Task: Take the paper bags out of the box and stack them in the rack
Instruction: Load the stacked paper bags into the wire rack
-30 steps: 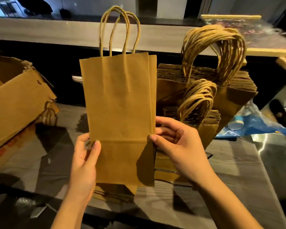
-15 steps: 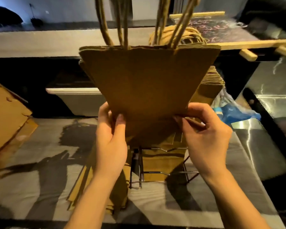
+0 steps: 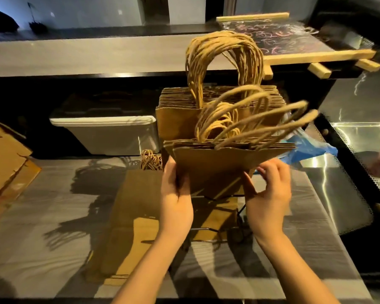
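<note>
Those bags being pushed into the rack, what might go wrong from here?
1. The held bags fan wide at the top, while the left hand grips them low and the right hand seems to touch with only its thumb. They could splay or slip.
2. Their handles lean across the racked bags and might tangle in those loops.
3. The blue plastic bag lies close on the right and could get snagged.
</note>
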A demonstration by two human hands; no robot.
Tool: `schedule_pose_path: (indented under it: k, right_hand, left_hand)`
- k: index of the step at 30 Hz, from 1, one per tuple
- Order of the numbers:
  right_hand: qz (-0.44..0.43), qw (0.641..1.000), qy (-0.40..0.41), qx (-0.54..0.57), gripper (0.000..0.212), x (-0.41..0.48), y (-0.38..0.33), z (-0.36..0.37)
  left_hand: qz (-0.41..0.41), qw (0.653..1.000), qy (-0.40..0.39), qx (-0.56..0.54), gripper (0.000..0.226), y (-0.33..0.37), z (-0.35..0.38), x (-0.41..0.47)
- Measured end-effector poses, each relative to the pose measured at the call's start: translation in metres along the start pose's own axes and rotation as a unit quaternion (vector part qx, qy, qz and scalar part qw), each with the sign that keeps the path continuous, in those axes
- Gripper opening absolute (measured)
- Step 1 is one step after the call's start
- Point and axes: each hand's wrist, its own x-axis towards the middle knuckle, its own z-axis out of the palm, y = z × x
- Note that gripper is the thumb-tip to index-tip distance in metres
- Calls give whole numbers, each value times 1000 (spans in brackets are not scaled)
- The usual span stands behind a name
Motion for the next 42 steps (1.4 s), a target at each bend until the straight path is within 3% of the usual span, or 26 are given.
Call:
schedule_pose_path:
  k: [2,5,8,13,16,23,29,37,42]
  right_hand:
    - [35,999,-39,-3,56,-9,6,3]
    - [101,990,-97,2,48,-21,12,7]
    - [139,985,-102,25,48,-25,9,9]
    - [195,958,-136,159,74,-16,-10,13]
    - [204,951,-171,157,88,-12,-19,18]
    - [182,958,-143,168,86,-8,-21,11]
    - [219,949,-162,159,92,-16,-25,14]
    - [206,953,-116,190,84,-7,-30,10]
    - [204,958,-123,158,89,-15,-24,12]
  left_hand:
    - [-17,999,-4,39,52,-3,2,-3]
    - [-19,997,-8,77,52,-9,1,-7]
    - [-17,996,-5,86,47,-11,-1,-7]
    - [-25,998,-24,54,51,-9,1,-3]
    - [-39,999,-24,27,56,-8,2,-3]
    - [-16,995,-93,-41,63,-1,-3,-5]
    - [-48,997,-52,-27,66,-11,-7,-4]
    - [-38,991,-126,-24,68,-5,-10,-5]
    - [-64,992,-110,22,68,-16,-13,-5]
